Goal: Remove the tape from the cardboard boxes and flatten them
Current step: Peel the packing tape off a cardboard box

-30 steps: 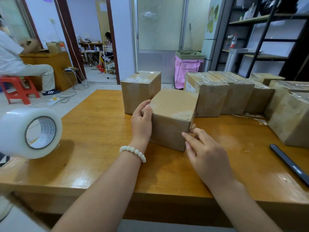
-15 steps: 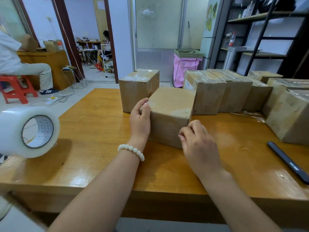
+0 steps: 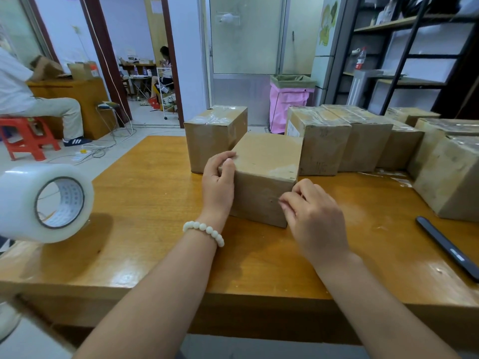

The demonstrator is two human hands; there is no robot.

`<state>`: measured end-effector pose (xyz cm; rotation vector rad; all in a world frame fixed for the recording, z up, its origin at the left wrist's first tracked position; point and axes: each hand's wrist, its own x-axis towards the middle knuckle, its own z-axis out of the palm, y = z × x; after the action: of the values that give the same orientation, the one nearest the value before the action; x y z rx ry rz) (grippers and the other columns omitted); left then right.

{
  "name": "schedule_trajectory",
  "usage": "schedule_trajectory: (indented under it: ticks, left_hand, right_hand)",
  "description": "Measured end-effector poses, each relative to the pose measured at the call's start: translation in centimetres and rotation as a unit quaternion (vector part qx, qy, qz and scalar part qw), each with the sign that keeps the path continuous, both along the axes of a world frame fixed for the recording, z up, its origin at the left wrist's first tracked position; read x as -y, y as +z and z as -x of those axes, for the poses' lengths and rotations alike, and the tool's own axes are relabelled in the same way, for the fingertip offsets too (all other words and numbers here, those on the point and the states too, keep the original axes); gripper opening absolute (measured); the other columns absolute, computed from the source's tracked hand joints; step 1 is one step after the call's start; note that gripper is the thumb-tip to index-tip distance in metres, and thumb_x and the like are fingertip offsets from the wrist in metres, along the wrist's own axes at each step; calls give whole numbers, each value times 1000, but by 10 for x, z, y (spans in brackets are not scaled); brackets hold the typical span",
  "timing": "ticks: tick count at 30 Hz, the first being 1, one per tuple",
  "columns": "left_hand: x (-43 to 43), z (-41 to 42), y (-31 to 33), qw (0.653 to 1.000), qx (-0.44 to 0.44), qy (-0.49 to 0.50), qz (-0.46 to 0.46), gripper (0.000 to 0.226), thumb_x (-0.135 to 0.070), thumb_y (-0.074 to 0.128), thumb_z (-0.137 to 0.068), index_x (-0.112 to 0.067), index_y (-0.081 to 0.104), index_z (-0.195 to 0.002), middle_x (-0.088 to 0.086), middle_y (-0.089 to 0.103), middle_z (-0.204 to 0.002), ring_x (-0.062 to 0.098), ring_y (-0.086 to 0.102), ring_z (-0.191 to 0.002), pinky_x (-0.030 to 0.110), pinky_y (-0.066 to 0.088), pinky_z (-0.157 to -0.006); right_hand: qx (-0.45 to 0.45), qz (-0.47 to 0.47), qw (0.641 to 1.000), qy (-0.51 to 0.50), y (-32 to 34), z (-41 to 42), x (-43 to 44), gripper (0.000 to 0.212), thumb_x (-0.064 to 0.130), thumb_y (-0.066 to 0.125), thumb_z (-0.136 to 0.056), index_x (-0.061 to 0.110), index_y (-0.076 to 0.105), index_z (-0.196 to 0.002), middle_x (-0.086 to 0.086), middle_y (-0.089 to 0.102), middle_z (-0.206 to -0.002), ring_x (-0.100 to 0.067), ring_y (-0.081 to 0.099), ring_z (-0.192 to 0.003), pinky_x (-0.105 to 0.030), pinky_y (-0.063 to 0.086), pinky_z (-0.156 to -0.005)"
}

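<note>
– Wooden table (image 3: 155, 203), with a doorway and shelves behind. What surrounds the box (image 3: 267, 161) mid-table?
– Sealed boxes (image 3: 324, 141) crowd behind and to the right. Tape roll (image 3: 44, 203) far left, black tool (image 3: 451, 250) far right.
– Hands?
– Left hand (image 3: 217, 185) grips its left top edge; right hand (image 3: 313, 216) pinches its near right corner.

Can't read anything from here tbh. There's a label (image 3: 292, 130) on one box (image 3: 324, 151) and print inside the tape roll (image 3: 20, 203), both too blurry.
</note>
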<state>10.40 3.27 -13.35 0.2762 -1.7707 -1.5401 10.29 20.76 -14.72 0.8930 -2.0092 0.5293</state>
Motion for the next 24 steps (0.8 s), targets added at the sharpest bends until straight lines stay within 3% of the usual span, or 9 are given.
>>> schedule_trajectory:
  ticks: [4, 7, 11, 14, 17, 19, 24]
  left_hand:
    - [1, -2, -1, 999, 5, -19, 38, 21, -21, 51, -100, -14, 63, -115, -16, 54, -105, -16, 48, -93, -2, 37, -76]
    - [0, -5, -3, 996, 24, -53, 65, 50, -49, 62, -81, -20, 56, -121, -14, 50, -114, 1, 49, -104, 11, 43, -87]
    - [-2, -6, -2, 996, 33, -50, 73, 65, -57, 61, -69, -20, 54, -123, -8, 48, -120, 12, 48, -115, 26, 47, -94]
    - [-1, -6, -2, 994, 29, -46, 91, 58, -56, 59, -71, -22, 53, -119, -10, 48, -115, 8, 47, -108, 16, 45, -89]
    - [0, -6, -2, 995, 8, -43, 93, 49, -53, 59, -74, -24, 53, -113, -14, 50, -108, -1, 48, -100, 3, 40, -79]
    - [0, -5, -3, 995, 5, -39, 97, 40, -46, 62, -80, -23, 53, -112, -12, 51, -108, -2, 49, -98, 1, 39, -77]
    - [1, -2, -5, 994, 6, -30, 102, 27, -32, 65, -90, -23, 53, -112, -7, 51, -111, -1, 49, -98, 3, 40, -77]
  right_hand:
    - [-12, -41, 999, -12, -1, 8, 0, 7, 0, 74, -78, 1, 67, -80, -9, 54, -76, -23, 53, -65, -35, 44, -56]
    - [-10, -58, 998, 0, -1, 14, -5, 6, -3, 70, -80, 1, 66, -80, -10, 52, -77, -24, 53, -66, -38, 47, -57]
    - [1, -69, 997, 21, -3, 17, -8, 9, -5, 68, -78, 2, 66, -83, -10, 51, -81, -23, 52, -69, -40, 49, -60]
    - [5, -56, 998, 32, -5, 17, -11, 9, -2, 69, -79, 3, 67, -86, -11, 54, -84, -24, 55, -72, -41, 50, -63]
    - [-14, -36, 998, 55, -5, 16, -12, 11, 11, 57, -87, 6, 62, -96, -10, 58, -89, -21, 55, -74, -34, 49, -63]
    - [-20, -33, 997, 65, -4, 16, -12, 19, 12, 59, -84, 9, 56, -103, -10, 58, -92, -21, 55, -76, -31, 47, -64]
    - [-2, -65, 997, 40, -7, 13, -13, 24, 7, 72, -75, 4, 69, -98, -12, 55, -94, -23, 55, -80, -35, 49, -66]
